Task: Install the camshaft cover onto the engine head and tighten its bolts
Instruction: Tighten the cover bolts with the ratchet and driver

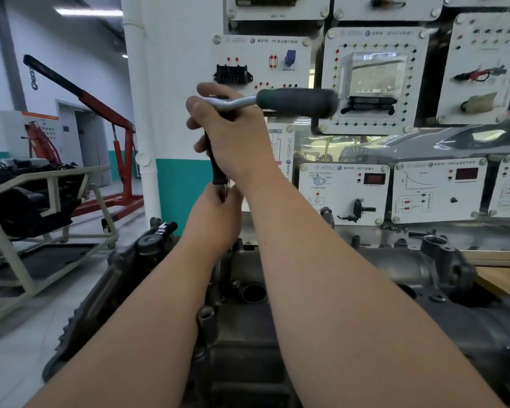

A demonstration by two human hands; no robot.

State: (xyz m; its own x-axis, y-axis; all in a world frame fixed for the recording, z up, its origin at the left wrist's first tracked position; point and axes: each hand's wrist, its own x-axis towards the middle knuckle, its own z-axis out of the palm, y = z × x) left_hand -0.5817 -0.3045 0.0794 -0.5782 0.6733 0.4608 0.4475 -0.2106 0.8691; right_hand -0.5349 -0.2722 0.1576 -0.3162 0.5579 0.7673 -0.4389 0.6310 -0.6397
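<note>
ratchet [298, 103]: up in the air, handle lying sideways and sticking out to the right, head tucked under the right hand's fingers
extension [215, 166]: dark bar hanging off the head, close to straight down with a slight lean, lower end buried in the left hand
right hand [233, 128]: fingers curled tight round the top of the extension and the ratchet head
left hand [215, 213]: fingertips pinched together on the bottom tip, where a sliver of shiny metal shows. can't tell if that's a socket or a bit
cover [242, 343]: dark casting sitting low on the engine, between the two forearms, well apart from the tool
bolts: can't pick them out, too dark and smeared down there
the bit that matters: the tool's long axis runs up-down and the cover lies right below the tip, so it's a plain drop. left hand is the nearer one
step: looks to me like the tip is being fitted, no tightening yet
next: i'd guess the left hand steers the tip onto a bolt head while the right shifts out to the handle
watch: if the extension leans it'll likely skate off the head
</note>
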